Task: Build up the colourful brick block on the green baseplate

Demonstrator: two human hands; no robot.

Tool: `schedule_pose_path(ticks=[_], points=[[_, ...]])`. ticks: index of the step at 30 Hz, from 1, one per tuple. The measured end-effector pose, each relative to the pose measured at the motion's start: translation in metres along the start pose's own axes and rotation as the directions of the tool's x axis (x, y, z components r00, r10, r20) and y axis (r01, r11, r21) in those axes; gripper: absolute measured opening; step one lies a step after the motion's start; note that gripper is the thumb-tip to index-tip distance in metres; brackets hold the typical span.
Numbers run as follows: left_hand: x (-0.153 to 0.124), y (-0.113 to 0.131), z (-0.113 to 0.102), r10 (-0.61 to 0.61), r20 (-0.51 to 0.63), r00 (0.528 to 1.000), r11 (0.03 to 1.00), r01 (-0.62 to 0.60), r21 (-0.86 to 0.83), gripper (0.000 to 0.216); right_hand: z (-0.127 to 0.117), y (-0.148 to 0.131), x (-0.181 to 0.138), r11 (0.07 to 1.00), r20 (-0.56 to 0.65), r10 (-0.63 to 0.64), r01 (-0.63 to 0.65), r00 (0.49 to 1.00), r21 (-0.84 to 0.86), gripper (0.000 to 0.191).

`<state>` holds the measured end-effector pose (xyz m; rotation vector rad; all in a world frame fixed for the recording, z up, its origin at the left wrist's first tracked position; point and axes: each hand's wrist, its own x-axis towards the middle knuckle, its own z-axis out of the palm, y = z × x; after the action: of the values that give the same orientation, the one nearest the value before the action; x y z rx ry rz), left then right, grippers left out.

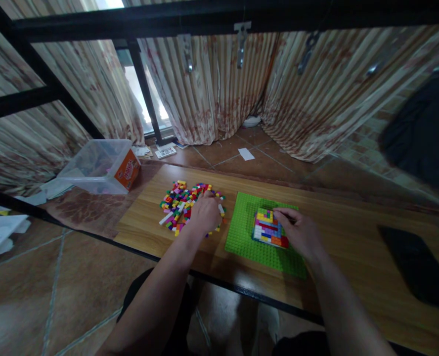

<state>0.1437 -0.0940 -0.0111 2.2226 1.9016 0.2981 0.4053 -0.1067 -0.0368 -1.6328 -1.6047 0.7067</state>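
Note:
A green baseplate (247, 232) lies on the wooden table (353, 247), with a block of coloured bricks (267, 228) built on it. My right hand (299, 231) rests on the block's right side, its fingers bent and a fingertip pressing near the top edge. To the left lies a loose pile of small coloured bricks (180, 202). My left hand (204, 212) sits on the pile's right part, fingers curled down into the bricks; what they hold is hidden.
A clear plastic box (101, 165) with an orange label stands on the floor at the back left. A dark flat object (416, 264) lies at the table's right. Striped curtains hang behind, and papers lie on the tiled floor.

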Motion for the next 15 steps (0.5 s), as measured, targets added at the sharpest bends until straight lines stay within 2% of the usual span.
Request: schedule_pose_path(ticks=[5, 10, 15], points=[[0.002, -0.004, 0.000, -0.011, -0.007, 1.000, 0.999, 0.010, -0.031, 0.027, 0.000, 0.000, 0.000, 1.000, 0.000, 0.001, -0.001, 1.000, 0.011, 0.034], [0.001, -0.005, -0.004, -0.084, -0.024, 0.996, 0.993, 0.082, -0.086, 0.020, -0.001, -0.002, 0.000, 1.000, 0.007, 0.023, -0.023, 1.000, 0.003, 0.035], [0.003, -0.009, -0.011, -0.111, 0.001, 0.994, 0.954, 0.107, -0.280, 0.008, -0.001, -0.004, 0.000, 1.000, 0.011, 0.020, -0.020, 1.000, -0.004, 0.035]])
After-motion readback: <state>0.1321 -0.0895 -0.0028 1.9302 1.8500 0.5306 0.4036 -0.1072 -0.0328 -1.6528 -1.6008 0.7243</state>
